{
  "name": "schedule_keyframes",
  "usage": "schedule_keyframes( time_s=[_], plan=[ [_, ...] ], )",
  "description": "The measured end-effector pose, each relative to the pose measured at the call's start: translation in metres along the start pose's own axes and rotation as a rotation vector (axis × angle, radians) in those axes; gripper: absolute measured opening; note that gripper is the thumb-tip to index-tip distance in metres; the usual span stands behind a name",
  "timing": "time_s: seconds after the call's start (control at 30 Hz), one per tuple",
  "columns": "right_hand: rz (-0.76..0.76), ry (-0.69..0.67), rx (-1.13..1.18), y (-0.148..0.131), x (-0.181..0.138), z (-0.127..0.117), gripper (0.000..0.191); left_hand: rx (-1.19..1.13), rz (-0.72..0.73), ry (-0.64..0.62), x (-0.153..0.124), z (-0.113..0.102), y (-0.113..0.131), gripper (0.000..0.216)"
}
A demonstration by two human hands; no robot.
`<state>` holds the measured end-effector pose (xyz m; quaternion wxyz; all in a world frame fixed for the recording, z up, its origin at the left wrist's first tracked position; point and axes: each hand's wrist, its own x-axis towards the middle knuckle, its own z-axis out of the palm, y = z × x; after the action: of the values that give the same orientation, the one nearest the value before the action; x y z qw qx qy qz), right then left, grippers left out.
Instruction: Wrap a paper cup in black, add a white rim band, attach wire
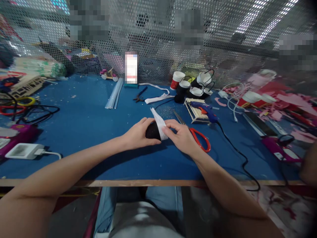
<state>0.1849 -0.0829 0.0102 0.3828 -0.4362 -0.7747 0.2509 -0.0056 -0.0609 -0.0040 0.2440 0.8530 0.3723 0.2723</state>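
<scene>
My left hand (141, 133) is wrapped round a small black cup-like piece (153, 131), thumb below and fingers above. Against the right side of that piece lies a white strip (160, 127), its free end sticking up and to the left. The fingers of my right hand (179, 134) pinch and press the strip there. Just beyond my right hand are red-handled scissors (201, 140), their blades pointing away to the upper left. A blue glue gun (206, 111) rests on a rack of wooden sticks (196, 114) behind them.
Several black-covered cups (184, 86) with wire handles stand at the back, beside a red paper cup (177, 80). Pliers (139, 98), white ribbon (158, 98), clear glue sticks (115, 94) and a lit phone (131, 68) lie across the blue table (81, 122). Pink scraps (294, 112) pile up right.
</scene>
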Motion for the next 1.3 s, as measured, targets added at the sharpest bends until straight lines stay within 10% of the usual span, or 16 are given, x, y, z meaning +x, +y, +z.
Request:
schedule_keyframes(
  time_s=[0.37, 0.63, 0.83, 0.97, 1.3],
  plan=[
    [-0.107, -0.123, -0.027, -0.006, 0.001, -0.005, 0.008, -0.126, 0.043, 0.037, 0.004, -0.014, -0.005, 0.088],
    [-0.073, 0.037, -0.105, 0.01, 0.003, 0.002, 0.005, -0.428, 0.238, 0.074, -0.005, -0.028, 0.015, 0.025],
    [-0.029, 0.099, -0.074, 0.015, 0.004, 0.0, 0.007, -0.351, 0.192, 0.176, -0.005, -0.024, 0.017, 0.022],
    [-0.078, 0.087, -0.054, 0.01, 0.004, 0.002, 0.009, -0.088, 0.045, 0.338, 0.002, -0.021, 0.005, 0.047],
    [-0.154, 0.054, -0.042, 0.006, 0.001, 0.006, 0.007, -0.07, -0.086, 0.042, 0.006, -0.013, -0.004, 0.083]
  ],
)
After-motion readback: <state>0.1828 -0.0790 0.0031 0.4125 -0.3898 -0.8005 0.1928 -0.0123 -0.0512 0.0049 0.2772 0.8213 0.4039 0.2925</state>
